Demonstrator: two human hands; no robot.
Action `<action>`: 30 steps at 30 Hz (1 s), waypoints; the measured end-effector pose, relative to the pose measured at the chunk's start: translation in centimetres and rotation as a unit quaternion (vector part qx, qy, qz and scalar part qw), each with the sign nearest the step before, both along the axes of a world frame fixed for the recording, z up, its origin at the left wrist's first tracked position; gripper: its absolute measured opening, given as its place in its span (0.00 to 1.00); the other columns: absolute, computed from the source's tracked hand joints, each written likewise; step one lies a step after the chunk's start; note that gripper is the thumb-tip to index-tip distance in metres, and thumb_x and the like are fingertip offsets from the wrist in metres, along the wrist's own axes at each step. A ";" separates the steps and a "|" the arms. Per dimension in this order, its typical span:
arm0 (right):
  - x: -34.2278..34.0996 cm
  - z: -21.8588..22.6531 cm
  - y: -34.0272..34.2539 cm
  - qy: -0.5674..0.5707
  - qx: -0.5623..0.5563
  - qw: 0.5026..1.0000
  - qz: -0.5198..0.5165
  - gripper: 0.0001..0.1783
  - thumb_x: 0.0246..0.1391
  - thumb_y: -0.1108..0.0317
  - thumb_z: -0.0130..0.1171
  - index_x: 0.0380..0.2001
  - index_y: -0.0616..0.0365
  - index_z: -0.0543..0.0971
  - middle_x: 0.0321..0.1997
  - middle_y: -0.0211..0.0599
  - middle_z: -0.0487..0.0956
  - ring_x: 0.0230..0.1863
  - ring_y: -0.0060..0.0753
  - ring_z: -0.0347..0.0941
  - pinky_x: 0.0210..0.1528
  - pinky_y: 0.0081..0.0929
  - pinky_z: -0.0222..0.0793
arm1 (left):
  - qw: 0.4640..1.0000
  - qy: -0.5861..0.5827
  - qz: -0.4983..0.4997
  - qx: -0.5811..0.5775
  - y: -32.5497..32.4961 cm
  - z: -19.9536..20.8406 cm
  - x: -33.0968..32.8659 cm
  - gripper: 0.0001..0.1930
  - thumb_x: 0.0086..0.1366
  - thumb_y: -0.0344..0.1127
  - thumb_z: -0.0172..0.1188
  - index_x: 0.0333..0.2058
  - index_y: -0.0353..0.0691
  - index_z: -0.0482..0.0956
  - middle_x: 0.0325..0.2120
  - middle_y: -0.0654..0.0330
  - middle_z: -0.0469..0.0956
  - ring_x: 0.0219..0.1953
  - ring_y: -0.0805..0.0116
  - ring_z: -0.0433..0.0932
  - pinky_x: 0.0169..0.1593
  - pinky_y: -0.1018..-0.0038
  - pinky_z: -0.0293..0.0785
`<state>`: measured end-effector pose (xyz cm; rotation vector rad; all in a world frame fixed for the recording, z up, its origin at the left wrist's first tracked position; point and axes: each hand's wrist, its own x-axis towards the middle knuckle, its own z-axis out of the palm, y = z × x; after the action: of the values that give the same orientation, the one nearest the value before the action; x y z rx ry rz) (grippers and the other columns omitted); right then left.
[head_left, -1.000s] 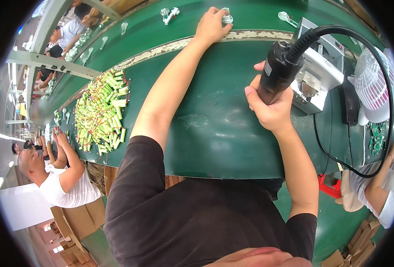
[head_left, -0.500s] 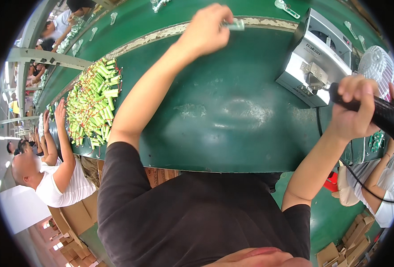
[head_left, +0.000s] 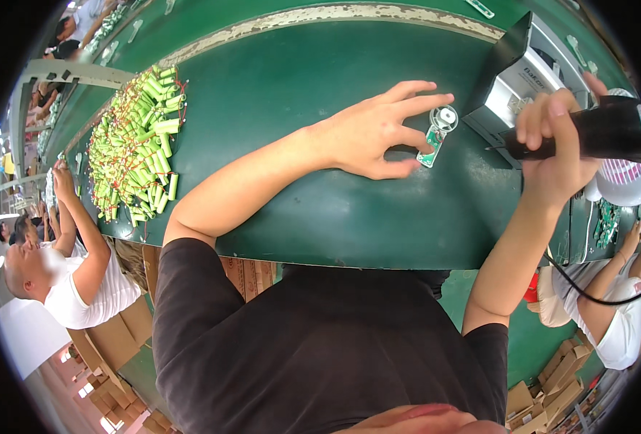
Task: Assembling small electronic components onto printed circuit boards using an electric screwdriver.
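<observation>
My left hand (head_left: pixel 378 134) is spread over the green bench top. One bent fingertip touches a small handheld-fan part (head_left: pixel 432 147), and the thumb lies beside it. This part has a clear round ring with a white hub at the far end and a green circuit board along its handle. To the right, my right hand (head_left: pixel 563 141) is wrapped round a black electric screwdriver (head_left: pixel 610 130) held above the bench. Its thin bit points left, toward the fan part. Close behind it stands a silver and black box-shaped machine (head_left: pixel 523 79), partly hidden by the hand.
A heap of green battery cells with red wires (head_left: pixel 136 145) covers the bench's left end. A worn pale ledge (head_left: pixel 320 16) divides the bench from the far green surface. A white fan (head_left: pixel 619 181) and green circuit boards (head_left: pixel 607 220) are at right. People sit on both sides.
My left hand has come back from the far ledge and set the fan part on the bench near the machine, its fingers now spread. The screwdriver has shifted slightly left.
</observation>
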<state>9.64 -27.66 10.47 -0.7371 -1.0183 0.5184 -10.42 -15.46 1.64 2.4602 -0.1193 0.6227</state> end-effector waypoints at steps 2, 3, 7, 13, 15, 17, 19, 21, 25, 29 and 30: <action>-1.0 -1.5 0.6 0.010 0.018 0.999 0.046 0.30 0.56 0.86 0.54 0.62 0.69 0.59 0.22 0.38 0.73 0.15 0.25 0.64 0.21 0.28 0.65 | 1.000 0.010 -0.001 -0.001 0.0 -0.5 -0.2 0.10 0.54 0.32 0.69 0.36 0.41 0.86 0.67 0.49 0.64 0.68 0.41 0.62 0.63 0.54 0.71; -1.8 -2.1 0.9 0.014 0.019 0.998 0.050 0.30 0.57 0.86 0.54 0.62 0.69 0.59 0.22 0.39 0.73 0.15 0.25 0.64 0.21 0.29 0.66 | 1.000 0.000 0.001 0.005 0.0 -1.0 -0.1 0.10 0.54 0.32 0.71 0.36 0.41 0.86 0.66 0.49 0.65 0.66 0.43 0.65 0.62 0.55 0.72; -2.5 -4.5 1.9 -0.045 0.038 0.998 0.013 0.28 0.56 0.87 0.56 0.58 0.69 0.60 0.22 0.36 0.76 0.18 0.22 0.69 0.25 0.23 0.69 | 1.000 -0.018 -0.005 -0.005 -0.2 -0.9 0.5 0.12 0.53 0.34 0.74 0.36 0.41 0.86 0.63 0.48 0.69 0.62 0.47 0.72 0.62 0.57 0.73; -2.6 -5.1 1.9 -0.087 0.006 0.996 -0.007 0.28 0.57 0.87 0.54 0.59 0.66 0.60 0.22 0.36 0.75 0.18 0.23 0.67 0.25 0.25 0.68 | 1.000 -0.024 -0.012 0.002 0.0 -0.7 0.6 0.12 0.53 0.35 0.74 0.36 0.41 0.86 0.62 0.47 0.70 0.60 0.47 0.73 0.61 0.58 0.73; -2.7 -5.1 2.0 -0.118 -0.017 0.993 -0.016 0.28 0.59 0.85 0.52 0.61 0.63 0.59 0.22 0.38 0.73 0.17 0.26 0.66 0.25 0.29 0.67 | 1.000 -0.015 -0.009 -0.006 0.0 -0.7 0.6 0.12 0.53 0.35 0.74 0.36 0.41 0.86 0.62 0.48 0.69 0.60 0.47 0.73 0.61 0.59 0.73; -3.2 -5.0 2.3 -0.088 0.003 0.996 -0.001 0.28 0.58 0.86 0.53 0.60 0.65 0.59 0.23 0.38 0.74 0.18 0.27 0.67 0.25 0.29 0.67 | 1.000 -0.010 -0.009 -0.010 -0.1 -0.7 0.5 0.11 0.53 0.36 0.74 0.35 0.41 0.86 0.62 0.48 0.69 0.60 0.47 0.73 0.61 0.59 0.73; -2.9 -5.3 2.2 -0.108 -0.017 0.994 -0.011 0.28 0.58 0.86 0.53 0.60 0.65 0.60 0.23 0.38 0.74 0.18 0.27 0.68 0.25 0.29 0.67 | 1.000 -0.006 -0.009 -0.015 -0.1 -0.7 0.5 0.11 0.53 0.36 0.74 0.35 0.41 0.86 0.62 0.48 0.69 0.60 0.48 0.73 0.61 0.59 0.73; -2.8 -5.6 2.0 -0.128 -0.038 0.991 -0.021 0.28 0.58 0.87 0.54 0.60 0.65 0.60 0.23 0.38 0.74 0.18 0.27 0.68 0.25 0.29 0.67 | 1.000 -0.004 -0.013 -0.017 -0.1 -0.6 0.5 0.11 0.54 0.36 0.74 0.35 0.40 0.86 0.62 0.48 0.69 0.61 0.48 0.73 0.61 0.59 0.73; -2.8 -5.7 2.0 -0.128 -0.037 0.991 -0.003 0.27 0.57 0.88 0.54 0.58 0.65 0.61 0.23 0.36 0.74 0.19 0.26 0.68 0.25 0.26 0.67 | 1.000 -0.003 -0.019 -0.023 0.0 -0.7 0.6 0.11 0.54 0.36 0.74 0.35 0.41 0.86 0.62 0.47 0.69 0.62 0.47 0.71 0.62 0.58 0.72; -3.3 -6.4 2.6 -0.079 -0.037 0.996 -0.004 0.25 0.50 0.88 0.62 0.52 0.68 0.71 0.23 0.29 0.77 0.21 0.16 0.70 0.27 0.16 0.66 | 1.000 -0.017 -0.005 0.007 0.2 -0.6 0.6 0.12 0.51 0.38 0.75 0.34 0.43 0.86 0.59 0.49 0.72 0.58 0.49 0.73 0.60 0.58 0.72; -3.1 -6.5 2.6 -0.105 -0.042 0.993 -0.018 0.24 0.50 0.88 0.62 0.52 0.68 0.71 0.23 0.28 0.77 0.22 0.16 0.71 0.29 0.16 0.67 | 1.000 -0.006 0.005 0.013 0.1 -0.4 0.6 0.12 0.50 0.38 0.75 0.33 0.43 0.86 0.57 0.50 0.72 0.55 0.50 0.74 0.58 0.58 0.72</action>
<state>6.55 -25.07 3.96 -0.8973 -1.1805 0.4608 -9.79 -15.34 1.22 2.4845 -0.1211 0.6448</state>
